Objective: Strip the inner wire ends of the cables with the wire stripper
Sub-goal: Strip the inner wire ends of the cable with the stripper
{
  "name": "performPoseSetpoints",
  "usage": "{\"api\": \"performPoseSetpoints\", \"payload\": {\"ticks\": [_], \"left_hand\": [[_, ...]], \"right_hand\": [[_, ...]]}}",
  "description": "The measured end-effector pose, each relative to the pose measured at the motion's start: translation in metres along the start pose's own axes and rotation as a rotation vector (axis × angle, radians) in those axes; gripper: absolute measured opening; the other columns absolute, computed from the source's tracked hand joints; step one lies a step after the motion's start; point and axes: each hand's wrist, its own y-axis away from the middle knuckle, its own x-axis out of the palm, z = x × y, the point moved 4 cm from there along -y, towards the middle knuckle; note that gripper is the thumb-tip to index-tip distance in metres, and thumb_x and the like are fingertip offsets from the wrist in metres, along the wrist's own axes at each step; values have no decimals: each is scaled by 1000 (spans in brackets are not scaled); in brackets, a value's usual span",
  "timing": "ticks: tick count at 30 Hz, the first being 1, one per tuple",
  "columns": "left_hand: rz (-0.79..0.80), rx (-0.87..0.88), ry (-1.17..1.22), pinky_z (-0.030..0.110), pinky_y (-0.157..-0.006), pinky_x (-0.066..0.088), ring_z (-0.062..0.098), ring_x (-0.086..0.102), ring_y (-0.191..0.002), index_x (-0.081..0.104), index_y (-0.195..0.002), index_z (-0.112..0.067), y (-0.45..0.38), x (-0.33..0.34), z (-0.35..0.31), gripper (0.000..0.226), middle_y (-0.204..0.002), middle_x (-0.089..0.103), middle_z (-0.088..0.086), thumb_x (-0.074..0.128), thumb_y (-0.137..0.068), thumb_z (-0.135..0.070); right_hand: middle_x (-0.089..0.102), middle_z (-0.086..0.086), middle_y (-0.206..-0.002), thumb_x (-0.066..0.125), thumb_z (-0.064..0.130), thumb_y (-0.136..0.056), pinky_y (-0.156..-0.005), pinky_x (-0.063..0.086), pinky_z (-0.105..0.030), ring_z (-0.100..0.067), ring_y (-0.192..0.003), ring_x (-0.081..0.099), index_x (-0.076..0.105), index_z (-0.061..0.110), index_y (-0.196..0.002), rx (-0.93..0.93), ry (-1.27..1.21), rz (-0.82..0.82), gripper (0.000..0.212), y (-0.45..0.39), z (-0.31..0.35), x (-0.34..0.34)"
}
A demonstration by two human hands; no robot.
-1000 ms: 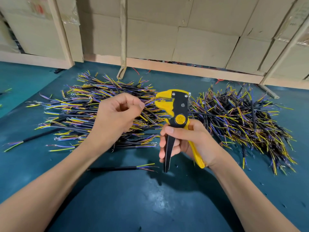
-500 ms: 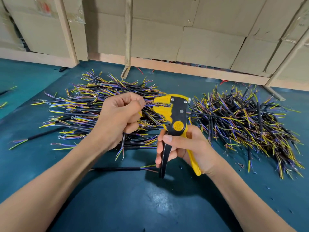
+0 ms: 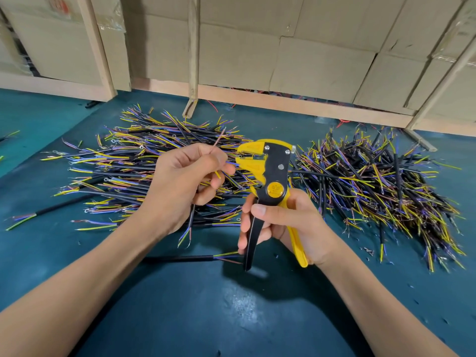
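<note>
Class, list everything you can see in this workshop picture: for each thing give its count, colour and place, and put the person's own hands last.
Wire stripper: one, yellow and black, centre, held upright.
Held cable: one, black, coloured inner wires, in left hand.
Left pile of cables: many, black, behind left hand.
Right pile of cables: many, black, right of stripper.
Loose cable: one, black, near front.
Table: one, teal.
Cardboard boxes: several, tan, at back.
Left hand: grip on held cable.
Right hand: grip on stripper handles.

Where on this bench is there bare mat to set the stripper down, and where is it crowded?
Bare teal mat shows near the person, between the two forearms, below the lone cable. Another bare stretch lies at far left, beside the left pile. Crowded: the left pile, the right pile, and the narrow gap between them, filled by the wire stripper and both hands.
</note>
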Motion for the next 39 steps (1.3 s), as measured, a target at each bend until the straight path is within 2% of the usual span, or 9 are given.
{"api": "performPoseSetpoints", "payload": {"ticks": [10, 16, 18, 22, 27, 29, 32, 35, 39], "left_hand": [[-14, 72, 13, 15, -40, 23, 10, 35, -48, 69, -70, -14, 1, -2, -1, 16, -71, 67, 8, 65, -86, -12], [17, 91, -24, 16, -40, 23, 11, 32, -48, 71, -66, -20, 2, 1, -1, 21, -66, 62, 5, 64, -85, -13], [20, 96, -29, 15, -40, 24, 9, 33, -47, 70, -66, -20, 2, 1, 0, 22, -65, 61, 3, 62, -83, -9], [2, 101, -41, 16, -41, 24, 12, 29, -49, 67, -69, -21, 2, 0, 2, 15, -65, 46, 10, 65, -79, -9], [-59, 76, 36, 15, -44, 25, 17, 30, -52, 66, -67, -22, -4, -6, 5, 19, -63, 48, 5, 61, -83, -14], [-87, 155, -50, 15, -45, 27, 15, 37, -48, 67, -70, -21, -5, -10, 2, 19, -61, 50, 4, 60, -85, -12], [-121, 379, -360, 19, -49, 35, 10, 43, -49, 67, -81, -20, -2, -16, -8, 13, -58, 52, -10, 62, -92, -15], [-129, 667, -794, 15, -73, 41, 0, 56, -78, 69, -93, -14, 4, -18, -21, 7, -84, 60, -19, 64, -97, -15], [-11, 809, -940, 15, -84, 39, 0, 55, -92, 70, -101, -3, 4, -15, -23, 8, -97, 62, -4, 66, -97, -8]], "right_hand": [[70, -17, -83, 69, 16, -89, -69, 61, -46, -41, -71, 72, 72, 6, -95, 15, 44, -9, 13, 1, -1, -1], [67, -16, -74, 66, 13, -83, -60, 56, -31, -40, -64, 70, 69, 6, -77, 27, 112, -24, 9, 2, 0, 0], [66, -15, -71, 66, 13, -81, -60, 56, -35, -39, -60, 69, 68, 8, -74, 35, 116, -36, 10, 1, -1, 0], [63, -16, -68, 66, 14, -78, -65, 58, -56, -37, -57, 66, 67, 7, -70, 40, 88, -44, 10, -1, -2, 0], [54, -13, -55, 66, 20, -63, -47, 51, -35, -28, -41, 53, 60, 9, -57, 91, 65, -172, 14, 0, -1, 2], [51, -12, -51, 67, 22, -56, -44, 49, -32, -26, -38, 49, 59, 11, -56, 70, 50, -242, 14, -1, -2, 4], [62, -20, -67, 66, 9, -72, -59, 58, -46, -37, -55, 64, 69, 6, -73, 64, -63, -165, 5, -1, -3, 9], [64, -24, -76, 60, 6, -81, -69, 59, -57, -42, -66, 67, 68, -1, -86, 54, -132, -129, 12, 0, 0, 7], [64, -25, -77, 70, 12, -75, -67, 58, -58, -42, -66, 67, 69, -1, -89, 52, -138, -101, 19, 0, 4, 6]]}}
